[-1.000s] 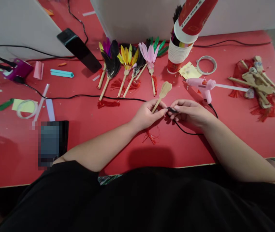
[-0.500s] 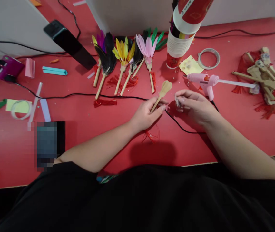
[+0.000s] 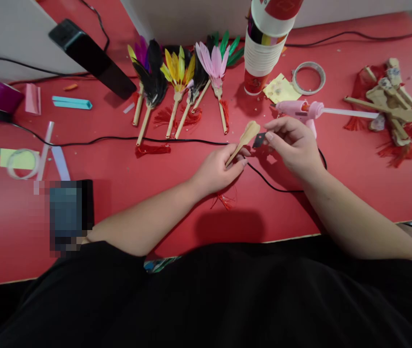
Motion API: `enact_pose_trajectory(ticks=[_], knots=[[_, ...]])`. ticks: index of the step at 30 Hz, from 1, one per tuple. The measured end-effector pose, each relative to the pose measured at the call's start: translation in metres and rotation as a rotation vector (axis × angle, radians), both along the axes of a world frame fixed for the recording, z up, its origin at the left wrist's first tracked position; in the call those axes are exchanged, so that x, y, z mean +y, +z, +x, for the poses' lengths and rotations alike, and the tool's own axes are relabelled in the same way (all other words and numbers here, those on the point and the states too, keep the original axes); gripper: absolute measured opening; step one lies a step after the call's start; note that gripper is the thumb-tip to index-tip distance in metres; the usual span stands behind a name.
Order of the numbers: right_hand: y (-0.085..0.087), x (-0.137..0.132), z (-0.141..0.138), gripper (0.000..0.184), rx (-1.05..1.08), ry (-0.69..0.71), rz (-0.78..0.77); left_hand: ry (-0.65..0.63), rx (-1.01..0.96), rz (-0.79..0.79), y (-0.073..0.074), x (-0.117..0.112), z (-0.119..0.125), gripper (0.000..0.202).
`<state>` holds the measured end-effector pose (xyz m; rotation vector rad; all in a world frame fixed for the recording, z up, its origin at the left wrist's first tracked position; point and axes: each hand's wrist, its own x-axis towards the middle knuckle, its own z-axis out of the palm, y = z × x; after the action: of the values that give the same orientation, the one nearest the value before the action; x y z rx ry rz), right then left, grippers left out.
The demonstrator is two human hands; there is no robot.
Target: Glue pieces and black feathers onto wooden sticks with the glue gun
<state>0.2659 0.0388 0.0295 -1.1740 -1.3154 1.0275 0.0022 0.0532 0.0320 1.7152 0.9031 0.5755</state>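
Observation:
My left hand (image 3: 222, 166) is closed around the thin shaft of a wooden fan handle (image 3: 248, 136), its wider, flared head tilted up and to the right. A red tassel (image 3: 224, 200) hangs below that hand. Between the thumb and fingers of my right hand (image 3: 292, 147) is a small dark blade (image 3: 259, 140), flat with a light spot like a hole. The blade is just right of the handle's head; whether the two touch I cannot tell. Close behind my right hand lies a pink glue gun (image 3: 300, 109) with a clear glue stick in it.
Several feather fans (image 3: 178, 72) with tassels lie at the back. Stacked paper cups (image 3: 262, 55) stand beside a yellow note (image 3: 281, 88) and tape roll (image 3: 309, 78). More wooden handles (image 3: 396, 113) are piled right. A phone (image 3: 70, 212) lies left; a black cable (image 3: 119, 140) crosses the table.
My right hand has turned and risen slightly, and the blade now shows its dark flat side toward the handle. My left hand keeps its hold. The whole view has shifted a little.

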Motion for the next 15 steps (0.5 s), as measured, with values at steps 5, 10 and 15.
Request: enact_pose_trajectory(ticks=[5,10,15], knots=[[-0.0031,0.0009,-0.0032,0.031,-0.003,0.000,-0.004,-0.016,0.017,0.000,0.0007,0.0014,-0.0001,0.023],[-0.0086,0.0011,0.0002,0.034,-0.001,-0.025,-0.018,-0.022,0.049,0.003,0.0035,0.0038,-0.0014,0.024],[-0.0070,0.0010,0.0065,0.040,-0.046,-0.091,0.037,-0.013,0.074,0.021,0.0051,0.0032,-0.0013,0.027]])
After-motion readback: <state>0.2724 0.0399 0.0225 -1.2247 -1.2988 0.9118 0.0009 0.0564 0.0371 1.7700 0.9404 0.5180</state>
